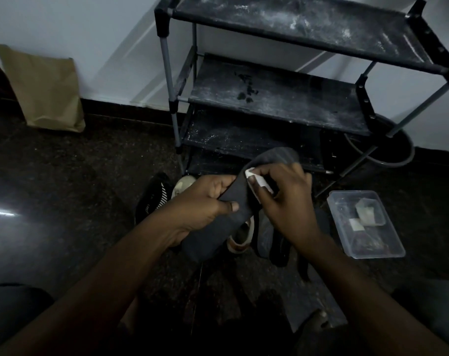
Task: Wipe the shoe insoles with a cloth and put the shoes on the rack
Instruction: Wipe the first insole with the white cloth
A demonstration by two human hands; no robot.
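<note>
Two grips at work: your left grip (205, 201) holds the dark insole (214, 233), your right grip (286, 201) pinches a white cloth (251, 174) against it, near the rack (274, 106).

rack (277, 104) is showing metal tubes, plastic joints, dusty matt shelves | insole (213, 232) is looking matt, felty | bag (46, 91) is showing creased brown paper | tub (398, 250) is showing clear glossy plastic | floor (90, 176) is gleaming, speckled

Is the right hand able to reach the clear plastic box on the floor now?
Probably yes. The box sits on the floor just beside the right hand, and nothing seems to stand between them; only the white cloth occupies its fingers.
</note>
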